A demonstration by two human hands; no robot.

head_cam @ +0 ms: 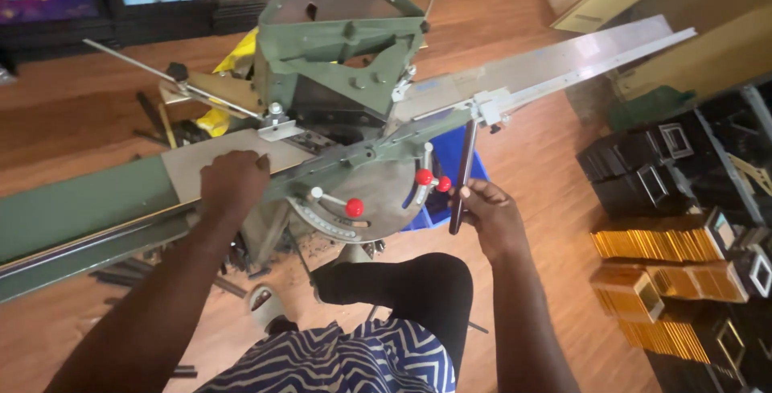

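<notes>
Red knobs [355,207] between both hands

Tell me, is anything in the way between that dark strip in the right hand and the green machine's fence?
Nothing visible. The right hand holds the dark strip upright, its top end already at the fence. The red-knobbed levers sit just left, apart. The left hand rests on the machine's table.

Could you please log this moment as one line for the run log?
left hand: flat on green metal cutter table | right hand: holds dark slim moulding strip upright near red ball knobs
</notes>
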